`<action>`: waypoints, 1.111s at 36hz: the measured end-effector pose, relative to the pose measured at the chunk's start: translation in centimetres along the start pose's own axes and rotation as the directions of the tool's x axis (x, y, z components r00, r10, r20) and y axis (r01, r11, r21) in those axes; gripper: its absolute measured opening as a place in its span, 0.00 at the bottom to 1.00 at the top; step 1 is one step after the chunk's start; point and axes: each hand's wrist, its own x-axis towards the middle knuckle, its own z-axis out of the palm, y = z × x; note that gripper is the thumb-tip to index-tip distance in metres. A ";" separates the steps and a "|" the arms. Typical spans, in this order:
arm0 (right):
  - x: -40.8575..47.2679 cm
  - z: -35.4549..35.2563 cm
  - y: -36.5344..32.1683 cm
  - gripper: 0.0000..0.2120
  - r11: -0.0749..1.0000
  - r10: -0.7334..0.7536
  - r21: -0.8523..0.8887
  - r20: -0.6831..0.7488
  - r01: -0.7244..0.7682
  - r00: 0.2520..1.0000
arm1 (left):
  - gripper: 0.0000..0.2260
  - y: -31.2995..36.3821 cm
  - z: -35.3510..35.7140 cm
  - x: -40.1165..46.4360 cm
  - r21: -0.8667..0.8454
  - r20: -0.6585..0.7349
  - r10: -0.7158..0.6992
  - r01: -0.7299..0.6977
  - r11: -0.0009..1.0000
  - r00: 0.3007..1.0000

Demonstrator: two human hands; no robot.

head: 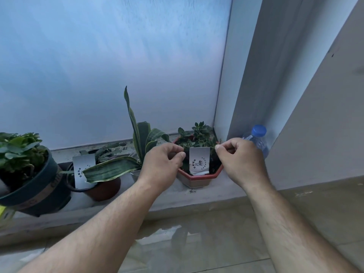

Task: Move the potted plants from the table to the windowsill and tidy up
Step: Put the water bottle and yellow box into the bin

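- Standing on the windowsill (173, 196) at its right end, near the corner of the window frame, is the red octagonal pot (199, 177) holding a small dark-green plant (199, 134).
- A white label card (199, 160) stands upright at the front of this pot, between the two hands.
- Left hand (160, 166): fingers curled, thumb and forefinger tips brought together just beside the left edge of the card, over the pot's left rim. Whether they pinch a leaf or the rim cannot be told; the pinch point is hidden by the fingers.
- Right hand (239, 160): fingers curled, thumb and forefinger closed together at the pot's right side, near the card's upper right corner. What lies between them, if anything, cannot be told.
- Both hands flank the pot at rim height; the pot's base rests on the sill.
- To the left on the same sill: a brown pot (104, 189) with long striped leaves (112, 169) and a second white card (82, 170), then a dark green pot (37, 190) with a broad-leaved plant (19, 150) at the left edge of view.
- A clear bottle with a blue cap (259, 137) stands behind the right hand, against the frame.
- Frosted window glass (110, 66) rises behind the pots; tiled floor (197, 243) lies below the sill.
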 end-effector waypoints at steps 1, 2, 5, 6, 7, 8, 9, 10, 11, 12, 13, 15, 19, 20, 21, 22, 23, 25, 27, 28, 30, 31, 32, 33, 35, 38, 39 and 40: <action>0.1 -0.3 -0.3 0.10 1.000 -0.021 -0.008 -0.026 0.021 0.999 | 0.03 0.2 -0.2 -0.1 -0.008 -0.010 0.012 -0.012 1.000 1.000; 0.1 -0.8 -0.6 0.10 0.999 -0.044 -0.019 -0.064 0.043 0.997 | 0.03 0.5 -0.4 -0.2 -0.012 -0.021 0.029 -0.029 1.000 0.999; 0.5 -2.5 -1.0 0.06 0.990 -0.135 -0.073 -0.240 0.121 0.961 | 0.05 1.2 -1.1 -0.5 0.009 -0.057 0.089 -0.088 0.996 0.994; 0.7 -3.0 -0.9 0.08 0.984 -0.163 -0.110 -0.289 0.137 0.943 | 0.05 1.4 -1.3 -0.7 0.013 -0.072 0.102 -0.101 0.995 0.992; 0.9 -3.5 -0.7 0.12 0.980 -0.176 -0.147 -0.318 0.136 0.931 | 0.05 1.6 -1.5 -1.0 0.011 -0.086 0.113 -0.112 0.994 0.990; 1.0 -4.0 -0.5 0.16 0.976 -0.177 -0.180 -0.326 0.123 0.929 | 0.05 1.7 -1.6 -1.3 0.006 -0.095 0.120 -0.120 0.993 0.988; 1.1 -4.5 -0.2 0.18 0.970 -0.175 -0.216 -0.313 0.110 0.933 | 0.04 1.8 -1.7 -1.7 -0.004 -0.100 0.125 -0.126 0.992 0.987; 1.2 -4.9 0.1 0.20 0.961 -0.176 -0.257 -0.284 0.103 0.943 | 0.04 2.0 -1.7 -2.1 -0.016 -0.100 0.126 -0.128 0.992 0.987; 1.2 -5.2 0.3 0.22 0.950 -0.173 -0.295 -0.242 0.097 0.955 | 0.04 2.2 -1.7 -2.5 -0.024 -0.092 0.125 -0.128 0.991 0.988; 1.3 -5.4 0.6 0.23 0.942 -0.160 -0.325 -0.198 0.089 0.967 | 0.04 2.3 -1.7 -2.8 -0.024 -0.079 0.126 -0.128 0.991 0.989; 1.3 -5.5 0.8 0.24 0.936 -0.137 -0.343 -0.153 0.077 0.979 | 0.04 2.4 -1.7 -3.1 -0.019 -0.070 0.128 -0.129 0.991 0.989; 1.4 -5.6 1.2 0.24 0.931 -0.091 -0.361 -0.073 0.058 0.993 | 0.04 2.5 -1.7 -3.3 -0.012 -0.060 0.128 -0.129 0.992 0.990; 1.3 -5.3 1.3 0.22 0.933 -0.056 -0.355 -0.010 0.049 0.998 | 0.04 2.4 -2.3 -3.4 0.006 -0.068 0.121 -0.121 0.993 0.990; 1.4 -5.2 1.2 0.20 0.934 -0.058 -0.355 -0.013 0.050 0.998 | 0.03 2.3 -2.6 -3.4 0.011 -0.072 0.119 -0.118 0.993 0.990; 1.4 -5.4 1.0 0.18 0.933 -0.065 -0.355 -0.013 0.056 0.998 | 0.03 2.4 -2.8 -3.3 0.011 -0.074 0.120 -0.119 0.993 0.990; 1.3 -5.5 0.6 0.16 0.930 -0.072 -0.361 -0.003 0.066 0.997 | 0.02 2.5 -3.1 -3.4 0.012 -0.078 0.119 -0.118 0.993 0.990; 1.2 -5.8 0.1 0.15 0.924 -0.084 -0.373 0.020 0.086 0.996 | 0.02 2.6 -3.5 -3.4 0.012 -0.084 0.123 -0.122 0.992 0.989; 1.0 -6.5 -1.2 0.14 0.904 -0.103 -0.408 0.080 0.127 0.991 | 0.02 2.8 -4.4 -3.6 0.018 -0.097 0.125 -0.124 0.992 0.987; 0.6 -7.4 -2.6 0.14 0.882 -0.113 -0.444 0.126 0.158 0.986 | 0.02 2.9 -5.2 -3.7 0.033 -0.103 0.129 -0.126 0.991 0.986; 0.4 -8.0 -3.4 0.13 0.876 -0.114 -0.453 0.136 0.164 0.984 | 0.03 3.2 -5.4 -3.6 0.042 -0.105 0.141 -0.137 0.990 0.985; -0.2 -8.6 -4.9 0.10 0.877 -0.129 -0.434 0.203 0.207 0.971 | 0.04 3.1 -6.2 -3.8 0.051 -0.117 0.149 -0.144 0.988 0.982; -0.7 -8.7 -5.7 0.08 0.884 -0.146 -0.401 0.250 0.239 0.957 | 0.05 3.1 -6.6 -3.8 0.054 -0.122 0.153 -0.147 0.988 0.981; -1.2 -8.5 -6.6 0.06 0.890 -0.170 -0.360 0.308 0.280 0.936 | 0.04 3.0 -7.1 -3.9 0.060 -0.126 0.156 -0.149 0.987 0.980; -1.8 -8.2 -7.5 0.06 0.893 -0.196 -0.319 0.357 0.317 0.913 | 0.04 2.9 -7.6 -4.1 0.069 -0.124 0.159 -0.152 0.986 0.979; -2.8 -7.3 -9.1 0.05 0.890 -0.247 -0.251 0.439 0.381 0.864 | 0.03 2.8 -8.5 -4.4 0.102 -0.124 0.171 -0.159 0.982 0.977; -4.2 -4.3 -11.2 0.05 0.890 -0.300 -0.127 0.559 0.438 0.773 | 0.04 1.8 -10.5 -5.5 0.154 -0.135 0.157 -0.136 0.979 0.978; -4.7 -3.0 -11.9 0.05 0.889 -0.318 -0.084 0.594 0.450 0.739 | 0.04 1.4 -11.3 -6.0 0.183 -0.138 0.153 -0.127 0.975 0.979; -5.2 -1.8 -12.7 0.06 0.881 -0.343 -0.045 0.623 0.470 0.703 | 0.05 1.0 -12.1 -6.5 0.212 -0.141 0.151 -0.119 0.970 0.978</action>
